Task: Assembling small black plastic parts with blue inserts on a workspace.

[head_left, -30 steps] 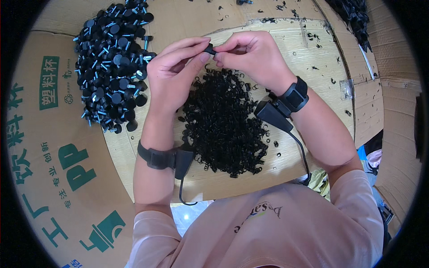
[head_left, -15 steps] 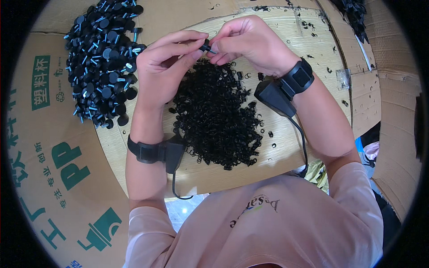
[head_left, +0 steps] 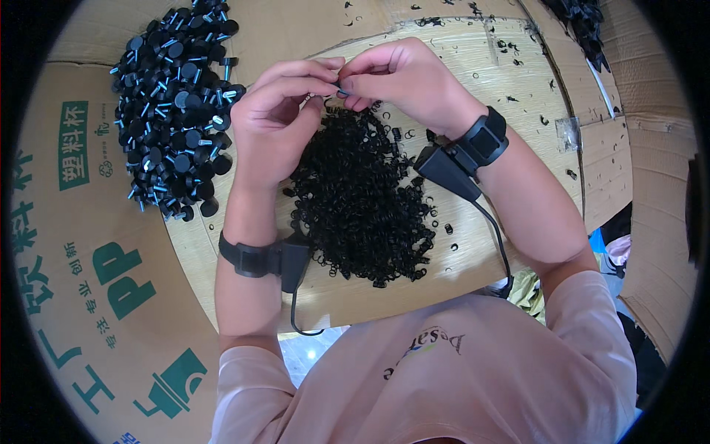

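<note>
Near the far middle of the board, my two hands meet over a small bolt (head_left: 342,92), whose black round head is mostly hidden by fingers. My left hand (head_left: 277,111) is curled, its fingertips closed at the head end. My right hand (head_left: 403,81) pinches the shank side between thumb and fingers. Just below them lies a large heap of small black rings (head_left: 359,200). To the left of my left hand, a pile of black-headed bolts (head_left: 177,111) with shiny metal shanks spreads along the board's edge.
Both wrists carry black strapped devices with cables (head_left: 296,263). Stray black rings and scraps (head_left: 506,48) dot the wooden board (head_left: 473,251) at right. Printed cardboard (head_left: 81,222) stands at left, more cardboard (head_left: 658,222) at right. A dark bundle (head_left: 584,26) lies far right.
The bolt's black head, visible before between the left fingers, is now mostly covered. My left thumb has drawn back slightly while its fingers curl further; the whole view has shifted a little.
</note>
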Motion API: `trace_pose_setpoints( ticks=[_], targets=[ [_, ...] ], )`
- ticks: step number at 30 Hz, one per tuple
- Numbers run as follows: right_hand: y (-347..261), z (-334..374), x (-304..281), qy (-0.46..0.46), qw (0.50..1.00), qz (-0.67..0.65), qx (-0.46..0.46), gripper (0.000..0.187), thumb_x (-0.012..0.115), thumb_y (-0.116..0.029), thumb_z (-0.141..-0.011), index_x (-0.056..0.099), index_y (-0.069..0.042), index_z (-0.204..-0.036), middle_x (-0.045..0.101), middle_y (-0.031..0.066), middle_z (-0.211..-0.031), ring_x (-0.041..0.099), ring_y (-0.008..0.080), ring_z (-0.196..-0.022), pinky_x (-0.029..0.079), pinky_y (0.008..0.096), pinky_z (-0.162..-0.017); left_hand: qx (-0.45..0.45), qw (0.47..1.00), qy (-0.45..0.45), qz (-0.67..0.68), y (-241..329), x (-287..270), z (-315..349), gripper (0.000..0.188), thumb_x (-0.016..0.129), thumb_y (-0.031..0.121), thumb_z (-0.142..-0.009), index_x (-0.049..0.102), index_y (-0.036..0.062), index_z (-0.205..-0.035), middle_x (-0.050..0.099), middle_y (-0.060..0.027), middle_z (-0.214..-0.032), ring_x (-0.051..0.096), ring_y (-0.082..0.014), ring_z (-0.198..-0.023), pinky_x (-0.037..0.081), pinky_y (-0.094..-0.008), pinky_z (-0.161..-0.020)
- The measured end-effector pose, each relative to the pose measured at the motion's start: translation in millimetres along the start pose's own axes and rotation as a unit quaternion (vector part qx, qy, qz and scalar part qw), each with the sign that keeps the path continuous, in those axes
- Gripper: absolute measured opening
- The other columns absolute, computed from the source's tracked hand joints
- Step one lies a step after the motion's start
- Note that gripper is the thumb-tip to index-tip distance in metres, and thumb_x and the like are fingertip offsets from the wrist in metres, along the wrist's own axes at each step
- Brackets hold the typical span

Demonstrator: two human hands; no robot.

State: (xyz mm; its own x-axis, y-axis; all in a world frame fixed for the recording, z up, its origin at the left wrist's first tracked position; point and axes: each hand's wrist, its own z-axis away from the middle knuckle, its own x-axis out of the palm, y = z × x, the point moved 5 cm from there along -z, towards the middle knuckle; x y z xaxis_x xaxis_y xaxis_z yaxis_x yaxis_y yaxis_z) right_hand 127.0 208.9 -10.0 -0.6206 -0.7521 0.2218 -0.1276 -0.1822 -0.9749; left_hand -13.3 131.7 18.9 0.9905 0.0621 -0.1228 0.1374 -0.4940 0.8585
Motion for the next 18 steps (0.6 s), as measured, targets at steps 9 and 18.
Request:
trace_pose_setpoints(
  ticks=[9, 18],
  targets=[
    [-2.6, 2.0, 3.8, 0.058, 0.988, 0.14, -0.039, 0.017, 0.065, -0.006, -0.087, 0.068, 0.005, -0.099, 0.069, 0.0097, -0.085, 0.067, 0.013, -0.076, 0.056, 0.0242, -0.07, -0.032, 0.999, 0.017, 0.017, -2.5, -0.8, 0.9, 0.033, 0.047, -0.024, -0.075, 0.064, -0.0072, -0.098, 0.06, -0.0137, -0.107, 0.061, -0.0249, -0.108, 0.051, -0.0317, -0.091],
    [-2.5, -0.7, 1.9, 0.006, 1.0, -0.011, -0.024, 0.021, 0.062, -0.011, -0.091, 0.065, 0.005, -0.104, 0.069, 0.0111, -0.087, 0.067, 0.0156, -0.076, 0.056, 0.0262, -0.07, -0.021, 0.999, 0.035, 0.034, -0.7, -2.2, -0.1, 0.035, 0.046, -0.025, -0.075, 0.063, -0.0075, -0.099, 0.057, -0.0132, -0.11, 0.059, -0.0244, -0.111, 0.05, -0.0324, -0.095]
  ],
)
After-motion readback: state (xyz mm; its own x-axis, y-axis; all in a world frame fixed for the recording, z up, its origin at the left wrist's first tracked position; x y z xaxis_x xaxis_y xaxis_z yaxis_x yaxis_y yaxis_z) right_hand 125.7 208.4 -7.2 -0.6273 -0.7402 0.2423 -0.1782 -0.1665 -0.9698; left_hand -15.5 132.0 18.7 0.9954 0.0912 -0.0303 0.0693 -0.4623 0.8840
